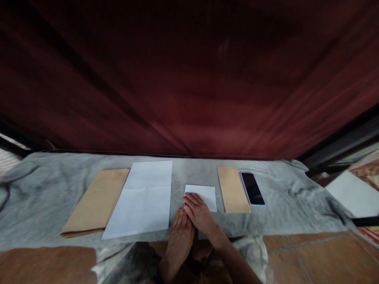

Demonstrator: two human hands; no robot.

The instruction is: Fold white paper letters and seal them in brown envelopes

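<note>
From my end of the feed, the small white paper (209, 197) lies flat near the middle of the grey cloth (281, 189). The right hand (199, 212) rests over its near left part with fingers stretched out, hiding that corner from me. The left hand (181, 232) is close against it, palm down and flat, its fingertips by the paper's left edge — whether those fingers touch the paper too, I cannot tell. The two hands are together, and neither is clamped on anything.

To the left I see a large white sheet (142, 205) with a crease across it, near the left hand but apart from the small paper. Beyond it a stack of brown envelopes (96, 201) lies right alongside the sheet's left edge.

On the other side, a single brown envelope (233, 189) lies near the paper, a strip of cloth between them, and a phone (253, 189) with a dark screen sits just beside it. Farther right, well apart, I make out a white panel (355, 193). A dark red curtain (189, 86) hangs behind everything — it closes off my view past the cloth's far edge.
</note>
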